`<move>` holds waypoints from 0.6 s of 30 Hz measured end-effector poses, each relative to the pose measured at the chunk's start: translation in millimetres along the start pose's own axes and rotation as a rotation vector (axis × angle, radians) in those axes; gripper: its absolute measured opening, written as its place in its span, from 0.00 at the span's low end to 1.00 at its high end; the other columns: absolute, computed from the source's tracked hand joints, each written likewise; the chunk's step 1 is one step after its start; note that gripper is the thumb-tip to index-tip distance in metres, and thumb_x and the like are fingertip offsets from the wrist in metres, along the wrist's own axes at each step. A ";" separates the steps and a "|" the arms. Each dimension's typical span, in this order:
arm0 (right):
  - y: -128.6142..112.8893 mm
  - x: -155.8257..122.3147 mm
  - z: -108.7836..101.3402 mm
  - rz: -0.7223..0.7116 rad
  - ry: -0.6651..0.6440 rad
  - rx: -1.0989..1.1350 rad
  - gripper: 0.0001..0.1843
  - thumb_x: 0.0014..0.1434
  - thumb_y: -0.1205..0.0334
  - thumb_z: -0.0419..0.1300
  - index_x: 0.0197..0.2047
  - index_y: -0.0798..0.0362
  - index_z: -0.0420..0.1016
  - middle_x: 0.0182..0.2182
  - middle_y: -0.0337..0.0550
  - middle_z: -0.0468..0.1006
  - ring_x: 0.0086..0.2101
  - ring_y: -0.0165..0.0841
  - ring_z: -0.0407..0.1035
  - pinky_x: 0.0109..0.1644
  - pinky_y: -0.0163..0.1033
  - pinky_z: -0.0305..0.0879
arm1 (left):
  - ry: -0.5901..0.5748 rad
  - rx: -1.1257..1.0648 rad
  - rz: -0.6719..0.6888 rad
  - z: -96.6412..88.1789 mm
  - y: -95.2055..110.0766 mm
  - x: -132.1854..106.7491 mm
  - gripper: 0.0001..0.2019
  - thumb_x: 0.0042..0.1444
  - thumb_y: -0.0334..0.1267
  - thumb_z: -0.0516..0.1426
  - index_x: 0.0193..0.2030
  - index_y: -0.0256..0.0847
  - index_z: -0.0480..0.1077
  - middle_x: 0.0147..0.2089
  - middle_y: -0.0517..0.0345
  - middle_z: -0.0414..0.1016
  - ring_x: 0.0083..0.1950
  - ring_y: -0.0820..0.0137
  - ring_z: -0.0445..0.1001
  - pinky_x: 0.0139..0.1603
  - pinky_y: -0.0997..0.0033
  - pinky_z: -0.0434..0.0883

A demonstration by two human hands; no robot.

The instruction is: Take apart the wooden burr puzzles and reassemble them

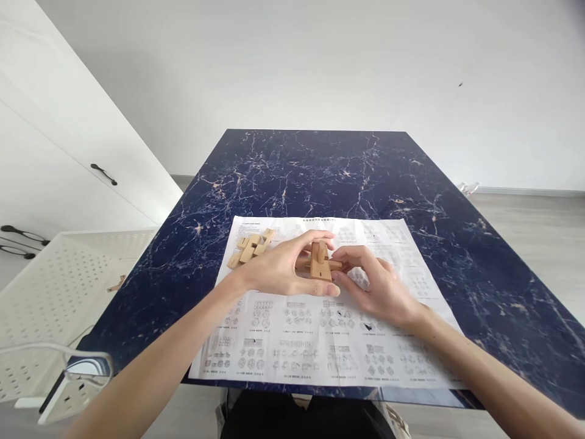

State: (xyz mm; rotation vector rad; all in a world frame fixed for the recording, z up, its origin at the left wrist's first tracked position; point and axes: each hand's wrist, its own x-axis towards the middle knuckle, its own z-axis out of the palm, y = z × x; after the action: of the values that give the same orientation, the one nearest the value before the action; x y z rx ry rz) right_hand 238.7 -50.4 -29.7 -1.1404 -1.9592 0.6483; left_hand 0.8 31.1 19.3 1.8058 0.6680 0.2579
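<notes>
Between my two hands is a small assembly of interlocking wooden puzzle pieces, held just over a printed sheet. My left hand curls around it from the left, thumb along the near side and fingers over the far side. From the right, my right hand pinches the end of a wooden bar that sticks out of the assembly. Several loose notched wooden pieces lie on the sheet's upper left, partly hidden behind my left hand. The sheet shows rows of small line drawings.
The sheet lies on a dark blue marbled table. Left of the table stands a white perforated basket, with a cable across it. A white cabinet with black handles is at the far left.
</notes>
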 end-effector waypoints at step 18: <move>0.8 -4.9 3.2 0.075 0.058 0.044 0.08 0.72 0.61 0.63 0.53 0.45 0.70 0.41 0.44 0.87 0.40 0.41 0.86 0.42 0.45 0.85 | 0.101 0.101 0.062 -3.3 -7.5 0.0 0.35 0.51 0.53 0.75 0.65 0.49 0.77 0.65 0.49 0.81 0.66 0.50 0.80 0.66 0.47 0.77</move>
State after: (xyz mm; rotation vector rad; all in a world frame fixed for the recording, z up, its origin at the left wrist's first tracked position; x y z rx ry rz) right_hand 238.0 -54.6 -33.9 -1.1974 -1.8521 0.6869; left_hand -3.1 35.2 13.5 1.9223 0.7075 0.3649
